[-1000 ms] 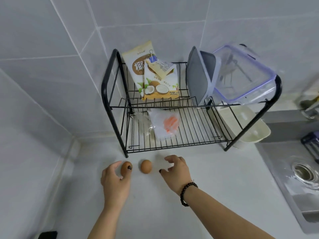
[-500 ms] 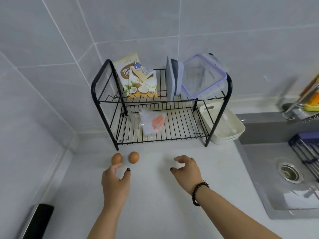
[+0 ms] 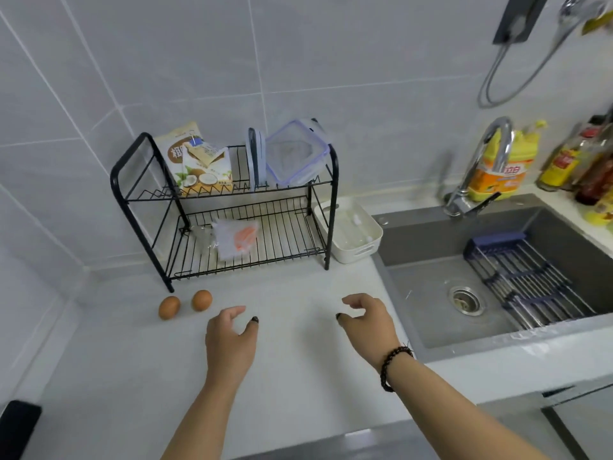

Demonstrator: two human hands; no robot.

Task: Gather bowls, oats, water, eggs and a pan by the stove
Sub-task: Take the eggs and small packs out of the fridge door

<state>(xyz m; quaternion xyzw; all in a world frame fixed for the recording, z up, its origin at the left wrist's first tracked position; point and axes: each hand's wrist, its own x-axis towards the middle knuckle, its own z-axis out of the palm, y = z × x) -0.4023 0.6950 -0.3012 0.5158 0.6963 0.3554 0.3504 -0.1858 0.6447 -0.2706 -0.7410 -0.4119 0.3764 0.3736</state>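
Two small brown eggs, the left egg [image 3: 169, 307] and the right egg [image 3: 202, 300], lie side by side but apart on the white table [image 3: 132, 353], just in front of the left foot of the black two-tier wire rack [image 3: 232, 207]. Neither hand touches them. The left hand [image 3: 230, 343] hovers over the table to the right of the eggs, fingers loosely curled and holding nothing. The right hand [image 3: 368, 320], a dark beaded bracelet [image 3: 393, 366] on its wrist, hangs further right near the sink edge, fingers also loosely bent and empty.

On the rack's upper tier stand two printed food packets with coconut pictures [image 3: 199, 161], a grey board on edge [image 3: 253, 157] and a clear plastic box with a blue-rimmed lid [image 3: 293, 154]. The lower tier carries a clear plastic bag with something orange inside [image 3: 237, 239]; what it is cannot be made out. A white rectangular plastic tray [image 3: 351, 234] sits just right of the rack. Beyond it lies the grey sink [image 3: 431, 293] with a chrome tap [image 3: 481, 161], a dark blue drainer rack [image 3: 524, 277] across the basin, and a yellow bottle [image 3: 501, 167] behind the tap.
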